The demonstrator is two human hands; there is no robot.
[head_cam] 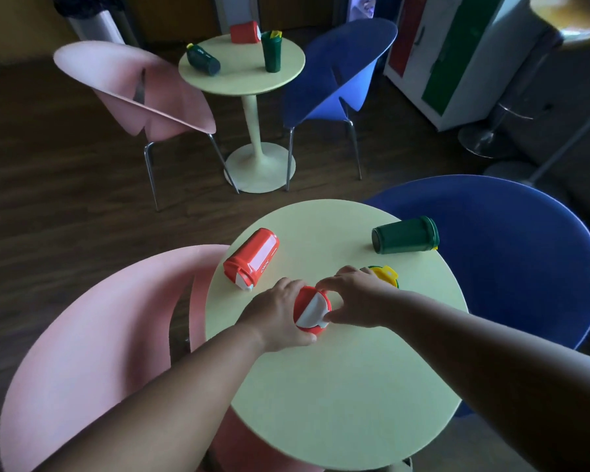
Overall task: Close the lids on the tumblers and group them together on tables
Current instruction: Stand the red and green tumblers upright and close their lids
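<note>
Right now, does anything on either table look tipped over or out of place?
Yes. On the near table, a red tumbler and a green tumbler lie on their sides; on the far table, two more are tipped.

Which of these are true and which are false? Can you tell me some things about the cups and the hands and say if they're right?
1. Both hands are on the same red tumbler. True: the left hand grips its side and the right hand pinches its white lid.
2. The other red tumbler on the near table stands upright. False: it lies on its side.
3. The green tumbler near the blue chair lies on its side. True.
4. The far table holds only one tumbler. False: it holds three.
5. Every tumbler on the far table lies down. False: one green one stands upright.
</note>
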